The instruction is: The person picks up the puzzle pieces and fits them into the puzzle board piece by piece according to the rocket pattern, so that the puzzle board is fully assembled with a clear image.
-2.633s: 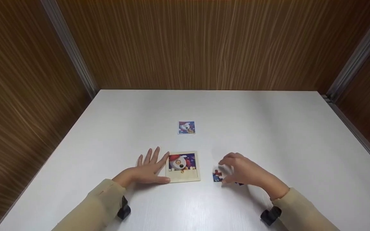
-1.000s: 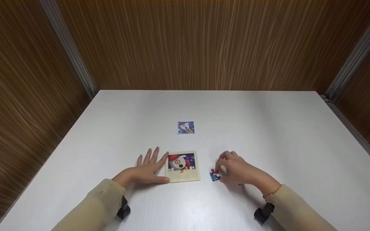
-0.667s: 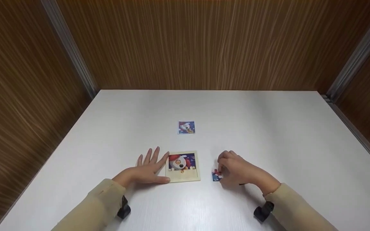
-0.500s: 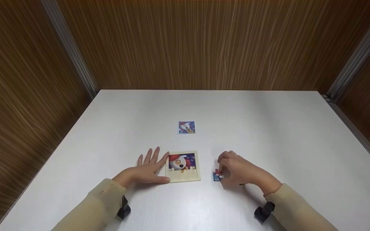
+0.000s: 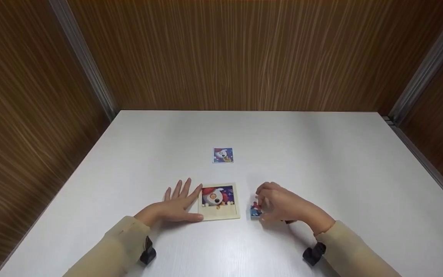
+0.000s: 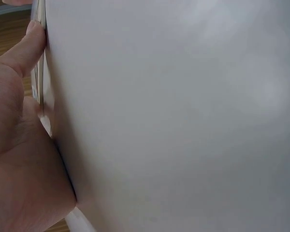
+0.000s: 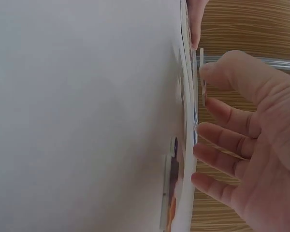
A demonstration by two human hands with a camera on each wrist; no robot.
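Note:
My left hand (image 5: 172, 207) rests on the table with its fingers spread, thumb and index finger touching the left edge of a wooden jigsaw board (image 5: 219, 214). The upper part of the board shows a rocket picture, while its lower strip is bare wood. To the right of the board, my right hand (image 5: 285, 203) pinches a blue and red jigsaw piece (image 5: 255, 211) between thumb and index finger. In the right wrist view this jigsaw piece (image 7: 202, 57) stands off the table. Beneath that hand lies another jigsaw piece (image 7: 170, 191), mostly hidden in the head view.
A small square card (image 5: 223, 155) with the same rocket picture lies behind the board. The white table (image 5: 321, 154) ends at a wood-grain wall (image 5: 229, 54), with more panels at left and right.
The right hand has gone from spread fingers around the jigsaw piece to pinching it. The piece has turned and shifted slightly left, off the table. The left hand has stayed in place.

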